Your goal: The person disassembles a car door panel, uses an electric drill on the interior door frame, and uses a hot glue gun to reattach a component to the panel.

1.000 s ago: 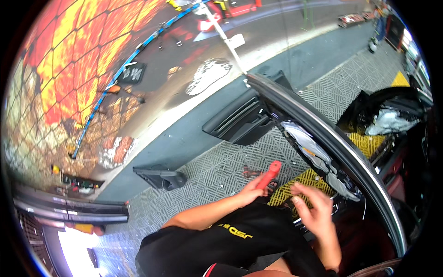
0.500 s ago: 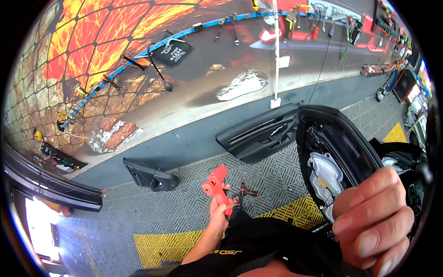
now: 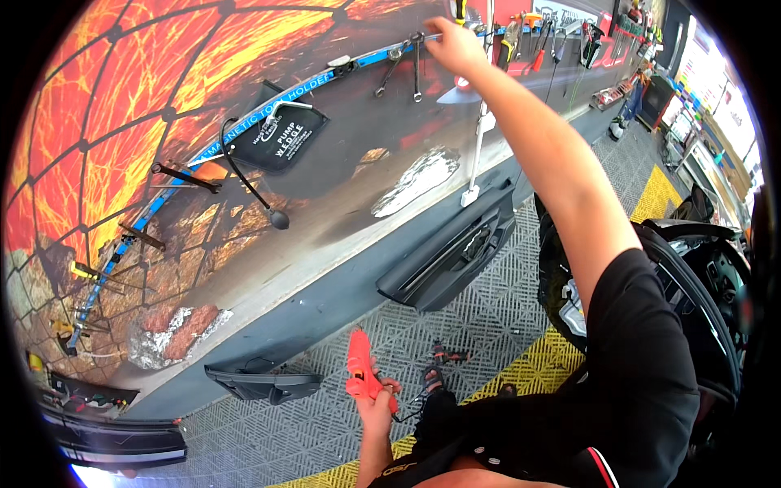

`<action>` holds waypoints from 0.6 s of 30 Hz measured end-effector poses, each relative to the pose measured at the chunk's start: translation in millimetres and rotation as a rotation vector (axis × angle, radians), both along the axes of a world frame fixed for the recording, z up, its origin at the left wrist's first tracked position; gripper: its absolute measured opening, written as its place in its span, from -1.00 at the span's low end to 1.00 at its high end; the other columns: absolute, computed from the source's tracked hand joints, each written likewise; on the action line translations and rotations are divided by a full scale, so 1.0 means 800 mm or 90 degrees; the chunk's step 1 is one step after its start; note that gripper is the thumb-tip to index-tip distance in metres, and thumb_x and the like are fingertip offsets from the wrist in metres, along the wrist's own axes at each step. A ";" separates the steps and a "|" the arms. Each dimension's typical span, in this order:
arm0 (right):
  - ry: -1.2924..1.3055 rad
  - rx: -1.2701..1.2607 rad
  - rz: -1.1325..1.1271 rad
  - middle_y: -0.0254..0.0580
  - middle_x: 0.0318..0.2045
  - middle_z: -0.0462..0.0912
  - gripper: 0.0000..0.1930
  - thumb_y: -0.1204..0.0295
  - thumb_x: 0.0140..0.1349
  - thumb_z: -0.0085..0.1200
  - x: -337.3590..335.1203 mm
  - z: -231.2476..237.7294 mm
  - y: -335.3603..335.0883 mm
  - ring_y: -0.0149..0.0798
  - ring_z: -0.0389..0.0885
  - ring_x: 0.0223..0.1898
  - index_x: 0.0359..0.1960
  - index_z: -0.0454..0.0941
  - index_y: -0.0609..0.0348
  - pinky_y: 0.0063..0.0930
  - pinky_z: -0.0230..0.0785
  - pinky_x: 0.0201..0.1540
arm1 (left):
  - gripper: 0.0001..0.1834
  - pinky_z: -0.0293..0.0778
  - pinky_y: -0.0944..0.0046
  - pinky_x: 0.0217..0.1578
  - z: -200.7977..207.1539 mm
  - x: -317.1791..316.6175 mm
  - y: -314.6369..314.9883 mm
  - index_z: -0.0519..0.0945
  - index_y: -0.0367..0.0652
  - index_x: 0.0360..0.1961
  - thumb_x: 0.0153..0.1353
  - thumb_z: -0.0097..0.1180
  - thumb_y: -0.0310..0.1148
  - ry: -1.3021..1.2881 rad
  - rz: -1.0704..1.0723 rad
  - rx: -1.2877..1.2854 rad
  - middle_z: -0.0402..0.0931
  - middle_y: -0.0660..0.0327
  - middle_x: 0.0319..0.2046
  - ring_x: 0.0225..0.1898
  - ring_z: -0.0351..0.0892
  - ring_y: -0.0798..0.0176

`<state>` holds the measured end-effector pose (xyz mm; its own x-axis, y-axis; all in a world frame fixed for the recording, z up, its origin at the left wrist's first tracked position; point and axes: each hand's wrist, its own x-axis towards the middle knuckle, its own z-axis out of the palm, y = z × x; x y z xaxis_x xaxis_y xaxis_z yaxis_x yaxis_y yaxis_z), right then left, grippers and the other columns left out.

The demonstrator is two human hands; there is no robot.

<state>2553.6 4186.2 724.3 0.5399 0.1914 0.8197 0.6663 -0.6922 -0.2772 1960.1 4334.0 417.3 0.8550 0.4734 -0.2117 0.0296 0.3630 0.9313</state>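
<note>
My left hand is closed round the grip of a red pistol-shaped tool, low in front of my body; a dark cord trails from its lower end. My right arm stretches far up to the wall, and my right hand is at the blue magnetic tool strip. Its fingers are bent and look apart, close beside the upper end of a dark wrench that hangs from the strip. Whether they touch the wrench or the strip is hard to make out. Another wrench hangs to the left of it.
A black pouch and a hand-pump bulb hang on the wall. Black door panels lean along its foot. At right stands a car with an open door. Grey and yellow tiles cover the floor.
My right hand has gone from near the car door, close before me, up to the tool strip. The view has turned and come nearer the wall. The red tool stays in my left hand.
</note>
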 end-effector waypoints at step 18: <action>-0.273 0.292 0.031 -0.07 -0.32 0.76 -0.78 0.34 0.17 0.15 -0.193 -0.014 -0.041 -0.06 0.76 -0.27 -0.19 0.76 0.04 -0.19 0.61 -0.19 | -0.51 0.42 0.36 -0.37 -0.038 0.065 0.012 0.36 -0.29 0.27 0.32 0.08 -0.56 0.082 -0.202 0.100 0.56 0.22 -0.22 -0.44 0.47 0.44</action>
